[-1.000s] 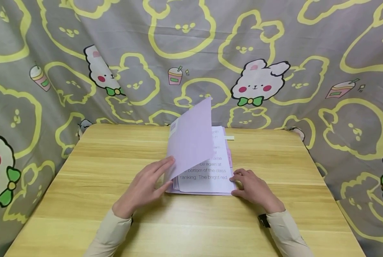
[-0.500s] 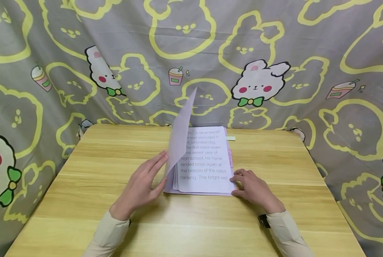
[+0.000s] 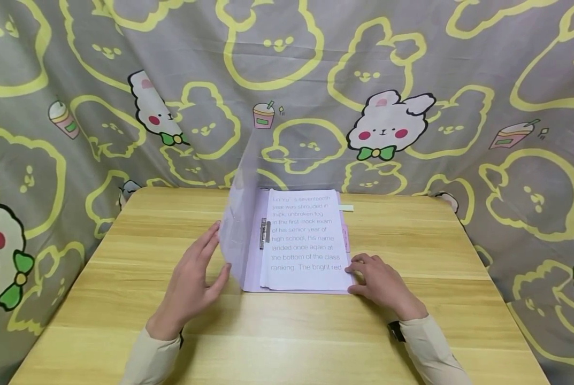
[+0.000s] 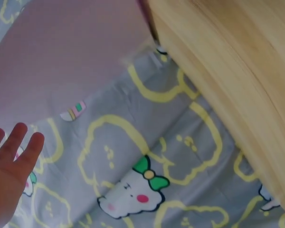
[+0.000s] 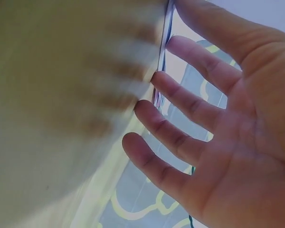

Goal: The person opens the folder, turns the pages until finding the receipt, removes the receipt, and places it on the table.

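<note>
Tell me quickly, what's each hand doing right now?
Left hand: open, at the raised cover.
Right hand: open, touching the right edge of the folder.

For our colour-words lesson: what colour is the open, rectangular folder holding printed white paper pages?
The folder is light purple, clearest in the head view.

backdrop: grey cartoon-print curtain (image 3: 311,69) | furniture: wood-grain table (image 3: 412,235), faintly glossy

Printed page (image 3: 303,240): "his senior year of high school"
</note>
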The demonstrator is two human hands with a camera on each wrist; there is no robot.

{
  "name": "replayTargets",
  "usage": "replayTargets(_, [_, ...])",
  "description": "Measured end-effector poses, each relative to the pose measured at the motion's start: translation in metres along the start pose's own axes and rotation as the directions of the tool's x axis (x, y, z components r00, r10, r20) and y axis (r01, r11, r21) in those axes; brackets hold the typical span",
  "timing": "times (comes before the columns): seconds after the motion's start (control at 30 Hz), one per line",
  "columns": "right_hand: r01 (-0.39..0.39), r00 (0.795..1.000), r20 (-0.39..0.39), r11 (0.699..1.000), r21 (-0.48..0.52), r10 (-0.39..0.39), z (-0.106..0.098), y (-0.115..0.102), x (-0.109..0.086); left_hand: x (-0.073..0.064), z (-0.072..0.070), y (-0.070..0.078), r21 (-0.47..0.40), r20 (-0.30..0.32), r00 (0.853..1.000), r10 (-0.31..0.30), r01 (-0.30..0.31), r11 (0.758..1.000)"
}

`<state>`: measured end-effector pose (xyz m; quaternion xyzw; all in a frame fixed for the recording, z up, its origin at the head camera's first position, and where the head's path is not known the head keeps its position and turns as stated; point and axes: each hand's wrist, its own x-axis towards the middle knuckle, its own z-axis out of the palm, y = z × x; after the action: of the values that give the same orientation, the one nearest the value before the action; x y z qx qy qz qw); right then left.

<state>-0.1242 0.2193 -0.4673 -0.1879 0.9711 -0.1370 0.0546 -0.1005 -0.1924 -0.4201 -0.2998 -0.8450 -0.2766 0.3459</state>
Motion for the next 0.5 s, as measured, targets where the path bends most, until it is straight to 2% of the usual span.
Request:
replayTargets(0.17, [-0.015, 1.000, 0.004, 1.000, -0.003, 0.015, -0.002, 0.000, 0.001, -0.003, -0.010, -0.005, 0.000, -0.051, 0.998, -0.043, 0.043, 0.999])
replayTargets(0.5, [-0.017, 1.000, 0.016, 1.000, 0.013, 0.017, -0.003, 0.002, 0.000, -0.019, -0.030, -0.019, 0.063, -0.146, 0.989, -0.038, 0.048, 0.997])
